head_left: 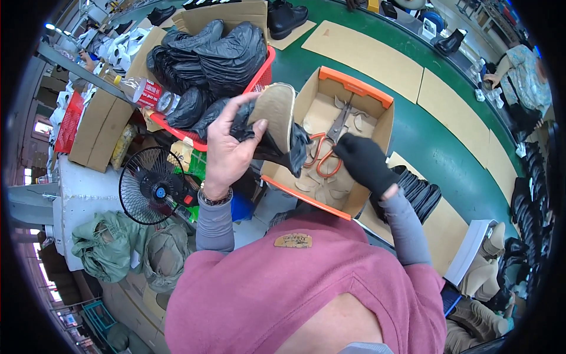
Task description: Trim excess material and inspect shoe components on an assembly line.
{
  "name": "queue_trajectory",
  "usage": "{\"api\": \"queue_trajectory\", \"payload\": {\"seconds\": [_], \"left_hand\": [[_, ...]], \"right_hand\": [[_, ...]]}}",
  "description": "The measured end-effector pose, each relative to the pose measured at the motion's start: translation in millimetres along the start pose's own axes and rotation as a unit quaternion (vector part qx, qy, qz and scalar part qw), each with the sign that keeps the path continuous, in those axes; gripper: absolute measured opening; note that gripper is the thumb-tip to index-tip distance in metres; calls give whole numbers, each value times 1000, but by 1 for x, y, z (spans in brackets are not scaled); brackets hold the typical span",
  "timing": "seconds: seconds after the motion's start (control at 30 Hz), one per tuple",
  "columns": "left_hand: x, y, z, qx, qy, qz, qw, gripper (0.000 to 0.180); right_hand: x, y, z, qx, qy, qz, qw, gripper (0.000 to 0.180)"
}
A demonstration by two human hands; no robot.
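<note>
My bare left hand (231, 144) is raised and closed round a shoe piece (275, 121). Its tan, sole-shaped bottom faces up, with the thumb pressed against it, and crinkled black covering hangs from its lower edge. Below and to the right, an orange-edged cardboard box (377, 121) holds scissors (338, 128) with orange handles, among several tan offcuts (326, 192). My right hand (364, 162), in a black glove, is closed over the right side of the box, right beside the scissors' pivot. Whether its curled fingers grip the scissors is hidden.
At the upper left, a red basket (266, 71) holds several black-wrapped bundles (230, 56) and a plastic bottle (147, 94). A black fan (154, 186) stands to my left. Cardboard sheets (362, 56) lie along the green bench (439, 133). Black pieces (415, 194) are stacked right of the box.
</note>
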State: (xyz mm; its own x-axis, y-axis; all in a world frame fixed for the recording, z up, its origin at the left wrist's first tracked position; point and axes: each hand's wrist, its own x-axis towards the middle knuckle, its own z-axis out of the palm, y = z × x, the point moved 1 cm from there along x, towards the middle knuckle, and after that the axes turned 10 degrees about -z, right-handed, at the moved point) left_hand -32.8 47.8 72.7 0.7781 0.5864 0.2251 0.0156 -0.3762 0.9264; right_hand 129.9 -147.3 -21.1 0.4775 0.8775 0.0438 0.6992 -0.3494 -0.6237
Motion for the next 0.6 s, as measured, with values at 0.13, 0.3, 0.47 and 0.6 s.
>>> {"api": "queue_trajectory", "payload": {"seconds": [0.13, 0.3, 0.47, 0.6], "left_hand": [[4, -3, 8, 91, 58, 42, 993, 35], [0, -12, 17, 56, 32, -6, 998, 34], [2, -24, 29, 75, -21, -17, 997, 35], [4, -36, 32, 135, -79, -39, 987, 36]], "right_hand": [[12, 3, 56, -85, -98, -75, 989, 25], [19, -2, 63, -112, -167, -98, 975, 22], [14, 8, 67, -143, -203, -67, 966, 18], [12, 10, 59, -133, -219, -39, 966, 17]]}}
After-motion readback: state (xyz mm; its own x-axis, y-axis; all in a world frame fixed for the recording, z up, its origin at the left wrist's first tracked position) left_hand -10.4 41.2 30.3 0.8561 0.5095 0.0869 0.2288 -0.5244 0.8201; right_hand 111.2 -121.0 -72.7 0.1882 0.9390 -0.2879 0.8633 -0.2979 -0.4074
